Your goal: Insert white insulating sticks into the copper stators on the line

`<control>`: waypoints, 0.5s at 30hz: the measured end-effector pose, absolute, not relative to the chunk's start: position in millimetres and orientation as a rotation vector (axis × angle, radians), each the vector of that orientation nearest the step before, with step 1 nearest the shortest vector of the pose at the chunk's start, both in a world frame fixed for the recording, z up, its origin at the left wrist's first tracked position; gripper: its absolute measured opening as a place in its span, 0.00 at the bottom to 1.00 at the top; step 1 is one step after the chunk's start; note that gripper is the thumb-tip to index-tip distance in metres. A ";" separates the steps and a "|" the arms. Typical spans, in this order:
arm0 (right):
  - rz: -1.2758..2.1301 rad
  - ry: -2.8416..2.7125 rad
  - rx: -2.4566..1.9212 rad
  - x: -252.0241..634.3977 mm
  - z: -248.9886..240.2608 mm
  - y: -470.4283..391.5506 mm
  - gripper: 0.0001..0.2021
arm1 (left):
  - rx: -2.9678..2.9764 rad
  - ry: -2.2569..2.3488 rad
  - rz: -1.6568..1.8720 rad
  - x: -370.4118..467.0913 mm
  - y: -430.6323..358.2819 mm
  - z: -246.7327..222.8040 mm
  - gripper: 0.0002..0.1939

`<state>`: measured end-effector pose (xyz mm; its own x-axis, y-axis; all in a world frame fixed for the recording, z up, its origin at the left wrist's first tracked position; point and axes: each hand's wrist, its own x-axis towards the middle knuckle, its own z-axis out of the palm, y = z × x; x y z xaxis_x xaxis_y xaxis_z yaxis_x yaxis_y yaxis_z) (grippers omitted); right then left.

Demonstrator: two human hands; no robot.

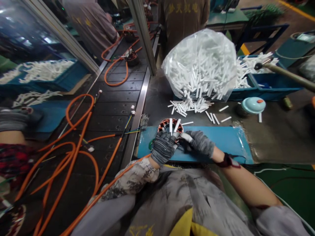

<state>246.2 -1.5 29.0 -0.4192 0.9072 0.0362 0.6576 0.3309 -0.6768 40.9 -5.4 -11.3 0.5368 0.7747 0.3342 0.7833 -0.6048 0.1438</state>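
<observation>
While the copper-wound ring (162, 125) is sitting at the blue mat's (227, 142) far edge, the left hand (163, 147) is covering its near side, the right hand (201, 143) is hovering alongside, both grips being indeterminable.

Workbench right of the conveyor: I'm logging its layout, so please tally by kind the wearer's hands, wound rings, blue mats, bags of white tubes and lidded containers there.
Left hand and right hand, gloved: 2
Copper-wound ring: 1
Blue mat: 1
Bag of white tubes: 1
Lidded container: 1
Total: 6
</observation>
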 end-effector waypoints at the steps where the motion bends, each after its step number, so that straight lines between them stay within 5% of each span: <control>1: 0.984 -2.155 -1.363 242.5 27.2 0.7 0.35 | -2.751 -1.369 -0.578 40.0 -5.2 -10.2 0.20; 6: 1.410 -1.703 -1.421 254.3 27.0 -7.5 0.34 | -2.848 -1.349 -0.536 37.1 -1.1 -3.5 0.22; 11: 0.851 -1.640 -1.585 299.9 1.0 -37.4 0.27 | -2.968 -1.643 -0.623 42.8 11.2 8.8 0.20; 15: 0.613 -1.704 -1.617 309.0 -35.5 -50.2 0.28 | -2.973 -2.093 -1.228 28.8 38.0 37.6 0.27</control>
<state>309.0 -50.2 -35.5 0.0230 0.9862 0.1641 0.6556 0.1090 -0.7472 28.8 38.0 37.6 0.2933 0.9520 0.0881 0.5414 -0.2414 0.8054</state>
